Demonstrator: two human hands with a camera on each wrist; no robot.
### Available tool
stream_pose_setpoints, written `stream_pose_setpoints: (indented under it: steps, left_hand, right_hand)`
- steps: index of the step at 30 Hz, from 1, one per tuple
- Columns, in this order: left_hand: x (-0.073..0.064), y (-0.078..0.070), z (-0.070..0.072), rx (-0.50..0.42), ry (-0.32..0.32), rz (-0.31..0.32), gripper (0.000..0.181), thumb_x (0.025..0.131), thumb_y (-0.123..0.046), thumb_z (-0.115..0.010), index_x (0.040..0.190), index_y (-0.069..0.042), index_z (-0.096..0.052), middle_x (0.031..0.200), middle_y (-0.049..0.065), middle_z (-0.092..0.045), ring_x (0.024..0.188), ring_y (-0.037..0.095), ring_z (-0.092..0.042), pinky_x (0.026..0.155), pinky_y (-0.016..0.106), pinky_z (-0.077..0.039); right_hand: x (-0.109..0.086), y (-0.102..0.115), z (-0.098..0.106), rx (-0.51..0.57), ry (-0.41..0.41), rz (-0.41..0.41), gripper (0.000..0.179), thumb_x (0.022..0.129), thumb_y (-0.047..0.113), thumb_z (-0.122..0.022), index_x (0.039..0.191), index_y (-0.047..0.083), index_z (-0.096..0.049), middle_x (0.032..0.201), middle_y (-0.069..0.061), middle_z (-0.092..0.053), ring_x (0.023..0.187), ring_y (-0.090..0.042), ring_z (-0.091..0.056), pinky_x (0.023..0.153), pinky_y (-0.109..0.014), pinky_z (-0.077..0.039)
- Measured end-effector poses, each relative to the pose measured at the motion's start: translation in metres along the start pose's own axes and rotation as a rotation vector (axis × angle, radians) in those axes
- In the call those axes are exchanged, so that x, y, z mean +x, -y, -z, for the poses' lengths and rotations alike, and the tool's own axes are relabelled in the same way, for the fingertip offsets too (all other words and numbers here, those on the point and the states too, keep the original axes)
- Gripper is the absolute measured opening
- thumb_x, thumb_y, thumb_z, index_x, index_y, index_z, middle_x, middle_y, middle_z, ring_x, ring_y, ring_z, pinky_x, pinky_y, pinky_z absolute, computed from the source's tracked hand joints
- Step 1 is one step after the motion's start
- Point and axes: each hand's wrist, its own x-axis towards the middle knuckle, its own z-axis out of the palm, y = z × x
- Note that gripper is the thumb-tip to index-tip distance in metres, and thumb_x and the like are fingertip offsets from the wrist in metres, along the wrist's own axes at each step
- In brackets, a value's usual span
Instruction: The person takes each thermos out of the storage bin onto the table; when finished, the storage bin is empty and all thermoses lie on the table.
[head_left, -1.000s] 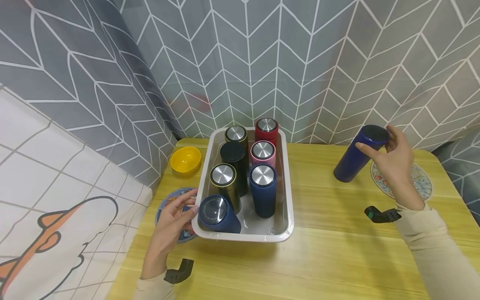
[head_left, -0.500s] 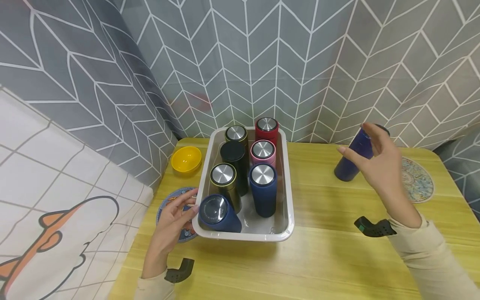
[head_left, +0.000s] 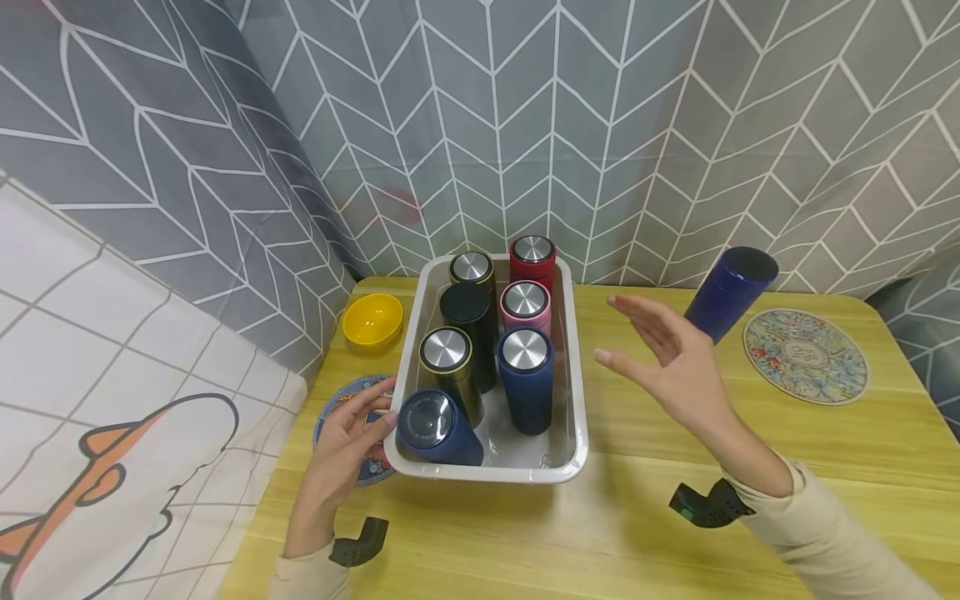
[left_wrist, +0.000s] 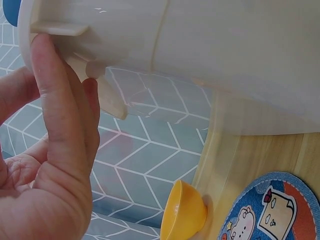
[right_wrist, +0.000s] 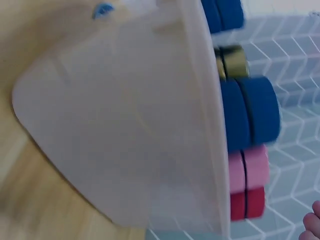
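Note:
A white plastic tub (head_left: pixel 577 400) holds several insulated bottles, among them a blue bottle (head_left: pixel 525 375), a pink bottle (head_left: pixel 526 302) and a red bottle (head_left: pixel 532 265). Another blue bottle (head_left: pixel 438 433) leans in its near left corner, bottom end up. My left hand (head_left: pixel 341 450) holds the tub's left rim, thumb at the edge; in the left wrist view its fingers (left_wrist: pixel 60 95) reach under the lip. To the tub's right, my right hand (head_left: pixel 675 362) hovers with fingers and thumb spread, holding nothing. Behind it stands a dark blue bottle (head_left: pixel 729 287), its lower part hidden.
On the wooden table (head_left: pixel 645 517), a yellow bowl (head_left: pixel 372 320) sits left of the tub. A round patterned mat (head_left: pixel 806 357) lies at the right. A denim-blue mat (head_left: pixel 352 396) is partly under my left hand. A patterned curtain (head_left: pixel 525 125) hangs behind.
My right hand has let go of the dark blue bottle, leaving it standing on the table, and has moved left toward the tub. The left hand has stayed at the rim.

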Motion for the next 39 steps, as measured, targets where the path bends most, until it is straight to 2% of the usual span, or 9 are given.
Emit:
stream_pose_setpoints:
  steps: [6,9,15,19,23,32,35,39]
  left_hand:
    - [0.001,0.0,0.0,0.006,-0.002,-0.001,0.051,0.099,0.004,-0.054,0.147,0.011,-0.039,0.108,-0.003,-0.062,0.068,0.006,-0.067,0.055,0.02,-0.058]
    - [0.001,0.0,0.0,0.012,-0.005,0.001,0.051,0.099,0.004,-0.054,0.147,0.011,-0.038,0.108,-0.003,-0.062,0.068,0.006,-0.066,0.055,0.02,-0.058]
    - [0.001,0.0,0.0,0.017,-0.008,0.002,0.05,0.099,0.004,-0.054,0.147,0.011,-0.039,0.108,-0.003,-0.062,0.067,0.006,-0.066,0.054,0.021,-0.059]
    - [0.001,0.0,0.0,0.018,-0.009,0.003,0.05,0.099,0.004,-0.054,0.146,0.01,-0.04,0.108,-0.003,-0.062,0.066,0.005,-0.065,0.054,0.021,-0.058]
    - [0.0,0.0,0.0,0.015,-0.011,0.007,0.05,0.099,0.003,-0.055,0.147,0.009,-0.041,0.109,-0.002,-0.061,0.066,0.005,-0.065,0.054,0.02,-0.058]
    - [0.001,0.0,0.0,0.008,-0.008,0.011,0.05,0.099,0.003,-0.055,0.147,0.008,-0.042,0.11,-0.002,-0.061,0.065,0.005,-0.064,0.053,0.021,-0.058]
    - [0.001,0.0,0.0,0.009,-0.009,0.011,0.05,0.099,0.003,-0.055,0.147,0.008,-0.042,0.11,-0.002,-0.061,0.066,0.005,-0.065,0.054,0.021,-0.058]
    - [0.001,0.0,0.0,0.01,-0.018,0.017,0.05,0.099,0.003,-0.055,0.147,0.008,-0.042,0.109,-0.002,-0.061,0.066,0.005,-0.065,0.054,0.021,-0.058]
  right_hand:
    - [0.0,-0.003,-0.018,0.052,0.103,-0.004,0.062,0.081,0.003,-0.081,0.138,0.007,-0.057,0.139,-0.013,-0.062,0.127,0.002,-0.056,0.11,-0.009,-0.04]
    - [0.001,-0.004,-0.024,0.065,0.16,-0.033,0.064,0.081,0.006,-0.083,0.139,0.009,-0.056,0.141,-0.011,-0.061,0.129,0.0,-0.056,0.109,-0.009,-0.041]
    - [0.006,-0.008,-0.037,0.086,0.263,-0.089,0.067,0.08,0.011,-0.084,0.14,0.009,-0.055,0.143,-0.01,-0.06,0.136,-0.022,-0.055,0.11,-0.012,-0.041]
    - [0.009,-0.011,-0.044,0.08,0.299,-0.099,0.067,0.081,0.012,-0.085,0.141,0.008,-0.055,0.143,-0.011,-0.06,0.135,-0.029,-0.056,0.113,-0.021,-0.043]
    - [0.013,-0.014,-0.05,0.075,0.314,-0.099,0.067,0.081,0.013,-0.085,0.141,0.01,-0.055,0.144,-0.01,-0.059,0.135,-0.028,-0.056,0.114,-0.032,-0.044]
    - [0.019,-0.017,-0.06,0.08,0.372,-0.119,0.075,0.078,0.014,-0.087,0.144,0.01,-0.052,0.144,-0.011,-0.057,0.136,-0.031,-0.055,0.114,-0.043,-0.044]
    - [0.02,-0.017,-0.065,0.112,0.394,-0.105,0.076,0.076,0.011,-0.088,0.144,0.011,-0.052,0.141,-0.012,-0.059,0.133,-0.031,-0.058,0.112,-0.04,-0.047]
    - [0.023,-0.016,-0.072,0.162,0.406,-0.084,0.079,0.073,0.005,-0.088,0.143,0.008,-0.052,0.136,-0.015,-0.061,0.128,-0.03,-0.061,0.105,-0.025,-0.052]
